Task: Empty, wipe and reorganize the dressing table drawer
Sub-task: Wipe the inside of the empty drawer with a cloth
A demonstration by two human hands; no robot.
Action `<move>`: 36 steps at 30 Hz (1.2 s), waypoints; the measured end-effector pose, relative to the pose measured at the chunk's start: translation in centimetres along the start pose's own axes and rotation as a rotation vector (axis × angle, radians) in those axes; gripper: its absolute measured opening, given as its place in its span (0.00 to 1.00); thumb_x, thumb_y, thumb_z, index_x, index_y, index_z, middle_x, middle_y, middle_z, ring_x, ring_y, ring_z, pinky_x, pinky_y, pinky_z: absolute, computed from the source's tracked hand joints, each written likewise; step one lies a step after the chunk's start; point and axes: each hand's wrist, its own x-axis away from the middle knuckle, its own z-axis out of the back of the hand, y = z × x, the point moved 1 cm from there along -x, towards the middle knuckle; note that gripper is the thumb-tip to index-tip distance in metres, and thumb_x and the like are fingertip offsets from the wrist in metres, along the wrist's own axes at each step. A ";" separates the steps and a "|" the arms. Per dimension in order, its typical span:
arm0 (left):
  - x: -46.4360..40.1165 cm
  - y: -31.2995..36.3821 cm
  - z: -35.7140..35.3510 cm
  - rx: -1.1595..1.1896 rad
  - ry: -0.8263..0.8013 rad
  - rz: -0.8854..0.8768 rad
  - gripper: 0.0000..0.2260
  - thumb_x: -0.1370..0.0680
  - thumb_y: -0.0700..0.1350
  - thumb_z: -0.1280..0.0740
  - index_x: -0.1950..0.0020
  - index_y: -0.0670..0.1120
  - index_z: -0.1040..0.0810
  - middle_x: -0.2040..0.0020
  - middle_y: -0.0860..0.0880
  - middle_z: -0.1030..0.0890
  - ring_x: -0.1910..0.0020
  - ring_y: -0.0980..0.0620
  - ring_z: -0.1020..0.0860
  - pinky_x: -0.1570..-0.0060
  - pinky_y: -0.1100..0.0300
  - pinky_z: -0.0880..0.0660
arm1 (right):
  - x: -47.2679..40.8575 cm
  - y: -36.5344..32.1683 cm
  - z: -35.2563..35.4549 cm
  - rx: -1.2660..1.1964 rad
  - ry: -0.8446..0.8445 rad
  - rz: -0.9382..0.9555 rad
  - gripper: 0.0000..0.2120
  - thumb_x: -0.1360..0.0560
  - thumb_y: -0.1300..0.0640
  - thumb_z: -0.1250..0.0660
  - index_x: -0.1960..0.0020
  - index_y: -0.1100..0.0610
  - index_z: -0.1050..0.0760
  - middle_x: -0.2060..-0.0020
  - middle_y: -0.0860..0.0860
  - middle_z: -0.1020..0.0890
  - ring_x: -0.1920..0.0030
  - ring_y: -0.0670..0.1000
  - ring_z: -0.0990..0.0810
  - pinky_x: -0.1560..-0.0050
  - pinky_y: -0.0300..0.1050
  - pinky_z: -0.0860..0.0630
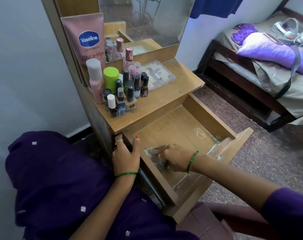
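Both hands work the wooden drawer (pixel 190 129): left (pixel 125 154) grips its edge, right (pixel 175 158) presses a blurred cloth (pixel 156 153)

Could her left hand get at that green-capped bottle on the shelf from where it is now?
Probably yes. The left hand grips the drawer side wall just below the shelf, but the green-capped bottle stands behind small nail polish bottles, so it would need to reach over them.

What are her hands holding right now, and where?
The left hand grips the drawer's side wall. The right hand presses something blurred, perhaps a cloth, on the drawer floor.
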 end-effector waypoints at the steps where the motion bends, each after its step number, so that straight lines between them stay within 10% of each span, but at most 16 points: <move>1: 0.0 0.1 0.0 0.000 0.000 -0.001 0.24 0.21 0.51 0.36 0.29 0.42 0.36 0.44 0.44 0.23 0.44 0.46 0.24 0.53 0.63 0.33 | 0.9 -0.3 0.5 0.022 -0.038 0.004 0.13 0.25 0.62 0.40 0.44 0.60 0.22 0.44 0.57 0.20 0.43 0.57 0.23 0.40 0.50 0.27; 7: -0.1 -0.2 0.1 0.006 -0.023 0.011 0.25 0.22 0.51 0.36 0.28 0.43 0.37 0.39 0.41 0.23 0.41 0.43 0.24 0.50 0.59 0.29 | 3.6 1.0 5.1 -0.255 -0.227 -0.121 0.14 0.26 0.59 0.37 0.44 0.51 0.19 0.49 0.48 0.16 0.49 0.49 0.19 0.41 0.46 0.24; 12: -0.2 -0.1 0.2 0.011 -0.026 0.018 0.25 0.22 0.52 0.35 0.29 0.43 0.36 0.39 0.42 0.23 0.42 0.44 0.23 0.48 0.56 0.27 | 2.7 8.0 6.0 -0.275 0.107 -0.540 0.13 0.27 0.47 0.33 0.51 0.55 0.19 0.57 0.54 0.17 0.56 0.57 0.20 0.54 0.44 0.24; 18: -0.4 -0.3 0.2 0.023 -0.033 0.021 0.26 0.23 0.53 0.34 0.29 0.43 0.36 0.38 0.42 0.24 0.41 0.44 0.24 0.44 0.51 0.25 | 1.1 10.6 2.8 -0.245 0.344 -0.646 0.23 0.31 0.67 0.41 0.37 0.57 0.26 0.40 0.55 0.23 0.43 0.60 0.23 0.43 0.51 0.25; 36: -0.4 -0.5 0.1 0.060 -0.027 0.000 0.27 0.23 0.51 0.33 0.27 0.45 0.37 0.35 0.43 0.26 0.37 0.46 0.27 0.44 0.60 0.30 | 1.7 8.6 0.4 -0.276 0.081 -0.889 0.21 0.25 0.61 0.35 0.35 0.65 0.37 0.39 0.60 0.34 0.45 0.63 0.25 0.46 0.52 0.24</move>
